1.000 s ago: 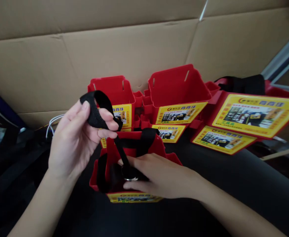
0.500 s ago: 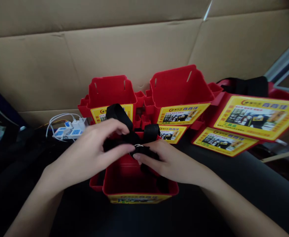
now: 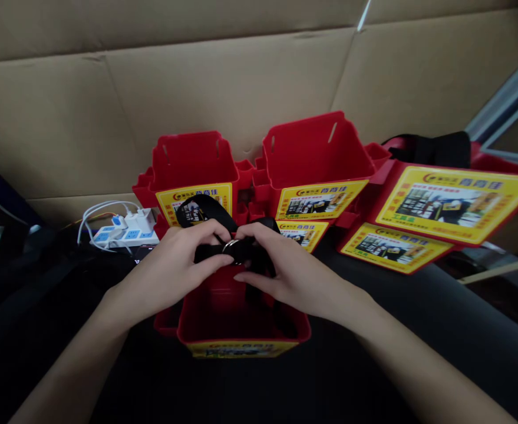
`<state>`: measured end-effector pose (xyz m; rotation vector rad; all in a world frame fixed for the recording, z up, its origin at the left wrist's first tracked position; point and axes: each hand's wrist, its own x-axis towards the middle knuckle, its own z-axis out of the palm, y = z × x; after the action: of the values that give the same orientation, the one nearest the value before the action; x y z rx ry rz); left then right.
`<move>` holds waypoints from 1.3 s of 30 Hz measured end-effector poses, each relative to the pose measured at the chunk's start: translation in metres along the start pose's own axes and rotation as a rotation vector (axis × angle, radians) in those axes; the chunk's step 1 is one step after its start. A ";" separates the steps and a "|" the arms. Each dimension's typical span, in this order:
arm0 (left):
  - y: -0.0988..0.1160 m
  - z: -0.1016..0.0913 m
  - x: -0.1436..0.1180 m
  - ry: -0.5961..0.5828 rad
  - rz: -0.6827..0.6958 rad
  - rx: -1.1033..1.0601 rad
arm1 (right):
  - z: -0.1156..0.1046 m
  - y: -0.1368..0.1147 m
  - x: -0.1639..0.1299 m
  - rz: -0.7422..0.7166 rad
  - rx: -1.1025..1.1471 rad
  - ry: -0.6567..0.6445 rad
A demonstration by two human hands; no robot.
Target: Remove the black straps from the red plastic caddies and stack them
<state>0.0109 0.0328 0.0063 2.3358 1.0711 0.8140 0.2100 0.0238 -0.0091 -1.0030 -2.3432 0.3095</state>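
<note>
A red plastic bin [image 3: 241, 327] with a yellow label on its front stands on the dark surface right before me. Above its open top both hands meet on a black webbing strap [image 3: 203, 209] that loops up behind my fingers. My left hand [image 3: 177, 265] pinches the strap from the left. My right hand [image 3: 276, 265] grips it from the right, beside a small metal ring [image 3: 231, 243] on the strap. The strap's lower end drops into the bin, mostly hidden by my right hand.
Two more red bins [image 3: 192, 171] [image 3: 316, 159] with yellow labels stand behind, against a cardboard wall [image 3: 241, 76]. Further red labelled bins [image 3: 453, 194] lie tipped at the right with a black strap [image 3: 435, 150]. A white power strip [image 3: 124, 232] with plugs lies at the left.
My left hand came down from holding the strap loop high and joined my right hand at the ring. My right hand rose out of the bin to its top edge.
</note>
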 end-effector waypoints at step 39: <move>-0.018 0.007 0.008 0.108 0.017 0.058 | -0.018 0.003 -0.001 -0.161 0.286 0.081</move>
<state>0.0109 0.0487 -0.0071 2.3755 1.1350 0.9362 0.2227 0.0246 0.0044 -0.6741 -2.2123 0.5137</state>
